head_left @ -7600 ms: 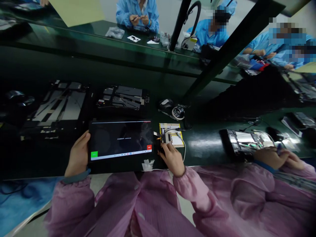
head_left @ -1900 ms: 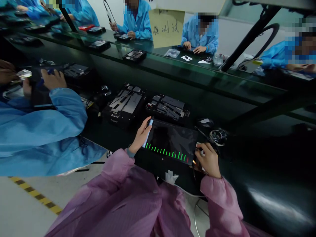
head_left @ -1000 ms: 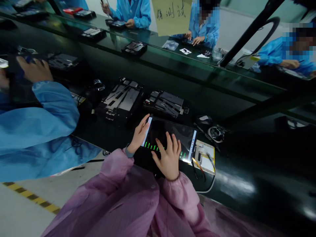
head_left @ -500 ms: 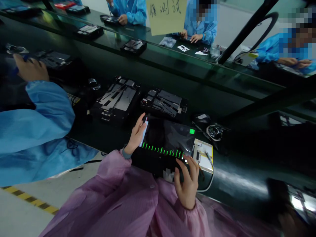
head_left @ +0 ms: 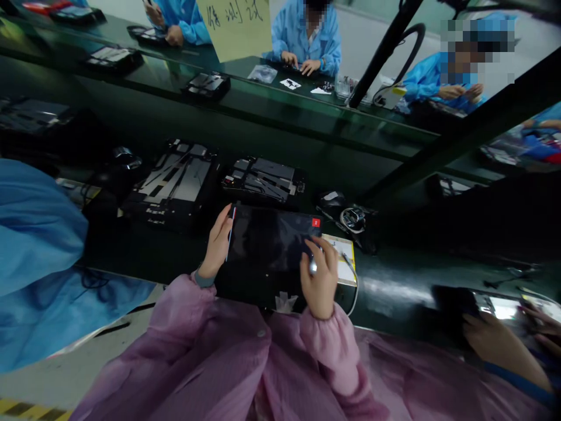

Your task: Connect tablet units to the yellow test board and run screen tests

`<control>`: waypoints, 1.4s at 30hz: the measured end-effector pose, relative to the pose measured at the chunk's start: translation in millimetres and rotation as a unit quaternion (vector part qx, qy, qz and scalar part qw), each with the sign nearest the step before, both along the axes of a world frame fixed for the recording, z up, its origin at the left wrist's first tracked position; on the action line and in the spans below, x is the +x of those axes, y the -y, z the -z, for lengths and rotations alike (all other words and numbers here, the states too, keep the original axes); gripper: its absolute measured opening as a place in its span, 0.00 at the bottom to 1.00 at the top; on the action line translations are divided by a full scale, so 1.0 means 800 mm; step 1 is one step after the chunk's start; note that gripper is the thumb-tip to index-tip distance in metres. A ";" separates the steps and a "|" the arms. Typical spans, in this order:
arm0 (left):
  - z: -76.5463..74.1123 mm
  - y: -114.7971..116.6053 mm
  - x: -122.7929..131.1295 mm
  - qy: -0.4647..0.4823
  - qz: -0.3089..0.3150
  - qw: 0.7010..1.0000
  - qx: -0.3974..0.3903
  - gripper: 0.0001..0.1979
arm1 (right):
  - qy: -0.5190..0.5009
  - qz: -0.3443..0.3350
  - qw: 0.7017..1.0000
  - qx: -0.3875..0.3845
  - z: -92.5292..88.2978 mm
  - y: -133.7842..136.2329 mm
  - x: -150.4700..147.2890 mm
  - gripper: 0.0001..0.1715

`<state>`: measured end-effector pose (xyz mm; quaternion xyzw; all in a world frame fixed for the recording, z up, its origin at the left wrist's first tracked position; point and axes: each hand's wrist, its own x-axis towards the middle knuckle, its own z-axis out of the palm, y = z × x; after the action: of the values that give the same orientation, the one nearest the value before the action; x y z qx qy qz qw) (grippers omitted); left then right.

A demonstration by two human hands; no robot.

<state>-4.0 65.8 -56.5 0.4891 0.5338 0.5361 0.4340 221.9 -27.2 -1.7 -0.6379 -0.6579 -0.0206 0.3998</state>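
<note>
A tablet (head_left: 267, 237) with a dark screen lies in front of me, a small red square in its upper right corner and a thin light strip along its left edge. My left hand (head_left: 216, 242) holds that left edge, its fingers along the side. Over the right part of the screen is my right hand (head_left: 321, 275), fingers apart and bent, holding nothing; the fingertips are at or just above the glass. Under the tablet's near side is a black surface with a piece of clear tape (head_left: 286, 302).
Behind the tablet lie two opened devices (head_left: 182, 175) (head_left: 263, 177) with inner parts showing. Right of it are a yellow-edged white board (head_left: 344, 257) with a cable and a coiled cable (head_left: 353, 219). A co-worker's blue sleeve (head_left: 39, 228) is at left, another worker's hand (head_left: 499, 345) at right.
The green bars on the tablet's screen are gone, and the corner square turned from green to red. My right fingers moved up over the screen. The left co-worker's hand left view.
</note>
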 end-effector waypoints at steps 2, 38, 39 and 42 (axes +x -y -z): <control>-0.002 0.000 0.001 -0.006 0.000 1.000 0.005 0.23 | -0.003 -0.045 0.999 0.002 -0.011 -0.043 -0.038 0.17; -0.006 0.003 0.005 0.116 0.036 0.992 -0.038 0.36 | -0.210 0.001 0.978 -0.021 -0.045 0.137 0.070 0.01; -0.006 0.003 0.005 0.128 0.043 0.990 -0.034 0.36 | -0.191 -0.003 0.981 -0.024 -0.047 0.137 0.070 0.02; -0.007 0.004 0.006 0.146 0.056 0.987 -0.027 0.36 | -0.137 -0.104 0.981 -0.093 -0.044 0.125 0.070 0.07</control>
<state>0.7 62.7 -51.1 0.4232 0.4507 0.5619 0.5495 277.9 -127.4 33.4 -0.5973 -0.6587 0.1703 0.4247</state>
